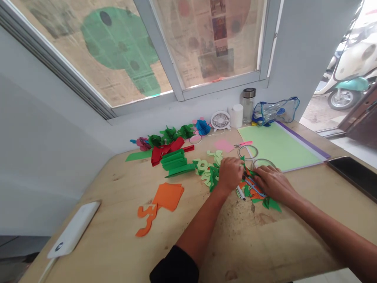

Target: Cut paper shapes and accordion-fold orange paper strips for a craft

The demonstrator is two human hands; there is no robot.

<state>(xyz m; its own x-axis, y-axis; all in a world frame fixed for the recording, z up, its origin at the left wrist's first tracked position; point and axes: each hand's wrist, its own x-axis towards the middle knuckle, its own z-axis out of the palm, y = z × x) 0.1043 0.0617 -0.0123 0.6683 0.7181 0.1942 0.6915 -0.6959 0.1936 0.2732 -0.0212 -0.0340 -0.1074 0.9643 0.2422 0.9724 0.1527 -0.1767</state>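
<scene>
My left hand [231, 173] is closed, knuckles up, at the left side of a pile of green and orange paper scraps [255, 193]; what its fingers hold is hidden. From the right, my right hand [273, 181] bends its fingers over the same pile and grips some scraps. Between the hands lies a thin blue-grey tool [255, 186], partly covered. A white marker [240, 192] with a black tip sits just below. Left of my left hand are pale green cut-out paper shapes [203, 167], mixed with darker green pieces.
Folded green paper [174, 161], red paper [166, 151], and orange sheets [169, 195] lie leftward. Along the wall stand paper flowers [170, 134], a small fan [220, 120] and a glass bottle [249, 105]. Tape rings [247, 151], a light green sheet [282, 143] and a phone [355, 175] are rightward.
</scene>
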